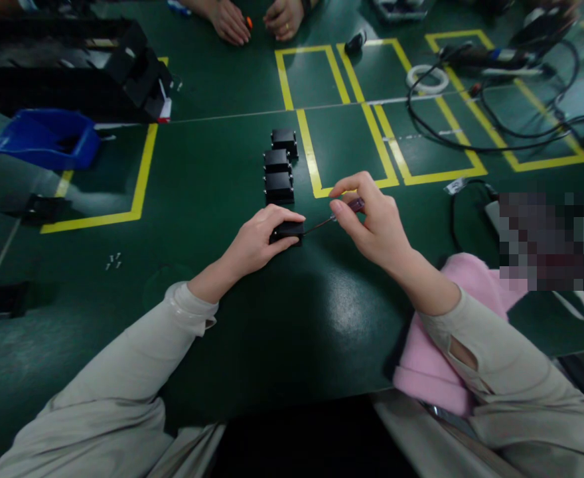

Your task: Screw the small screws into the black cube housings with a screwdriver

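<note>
My left hand (255, 240) is closed around a small black box (289, 230), pressing it to the green table (252, 345). In my right hand (374, 222) is a screwdriver (354, 206) with a dark reddish handle, gripped between thumb and fingers. Its thin shaft slants down to the left, and the tip meets the right side of the box, though the exact contact is too small to make out. Just beyond my left hand, several similar black boxes (279, 186) stand in a row, with small shiny screws at their sides.
Loose screws (113, 261) lie at left, near a blue bin (48, 139) and black racks (73, 66). Yellow tape (316, 192) marks rectangles. Cables (451, 133) run across the right. A pink cloth (441, 365) lies under my right forearm. Another person's hands (232, 23) rest at the far side.
</note>
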The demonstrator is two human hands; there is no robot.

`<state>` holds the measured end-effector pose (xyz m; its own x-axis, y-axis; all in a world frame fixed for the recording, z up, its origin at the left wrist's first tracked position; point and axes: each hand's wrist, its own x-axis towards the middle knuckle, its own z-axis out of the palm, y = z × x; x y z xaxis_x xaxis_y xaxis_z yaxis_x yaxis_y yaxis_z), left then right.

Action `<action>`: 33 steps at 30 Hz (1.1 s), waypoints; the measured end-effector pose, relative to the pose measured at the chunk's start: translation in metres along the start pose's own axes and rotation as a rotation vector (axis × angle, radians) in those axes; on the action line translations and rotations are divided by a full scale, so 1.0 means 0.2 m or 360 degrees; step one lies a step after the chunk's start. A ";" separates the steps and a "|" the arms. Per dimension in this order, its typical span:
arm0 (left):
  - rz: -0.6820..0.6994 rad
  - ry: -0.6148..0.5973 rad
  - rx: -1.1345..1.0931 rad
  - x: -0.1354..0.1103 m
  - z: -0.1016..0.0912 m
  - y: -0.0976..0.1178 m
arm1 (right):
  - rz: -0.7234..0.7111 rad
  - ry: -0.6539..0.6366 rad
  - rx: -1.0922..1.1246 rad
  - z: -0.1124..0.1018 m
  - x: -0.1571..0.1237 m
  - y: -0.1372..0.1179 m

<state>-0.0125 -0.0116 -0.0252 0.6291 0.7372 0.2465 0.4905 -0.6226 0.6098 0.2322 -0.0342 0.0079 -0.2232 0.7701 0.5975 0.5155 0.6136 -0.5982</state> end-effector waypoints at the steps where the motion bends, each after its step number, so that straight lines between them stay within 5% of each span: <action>1: 0.0001 -0.0002 0.0002 0.00 0.00 0.00 | 0.0006 -0.0006 0.0015 0.00 0.00 0.00; 33: 0.0009 0.0007 -0.0011 0.00 0.00 0.00 | 0.0029 -0.0024 -0.0018 0.00 0.00 0.00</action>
<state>-0.0118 -0.0120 -0.0249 0.6291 0.7349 0.2531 0.4830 -0.6248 0.6135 0.2325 -0.0339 0.0075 -0.2260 0.7836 0.5787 0.5287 0.5977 -0.6027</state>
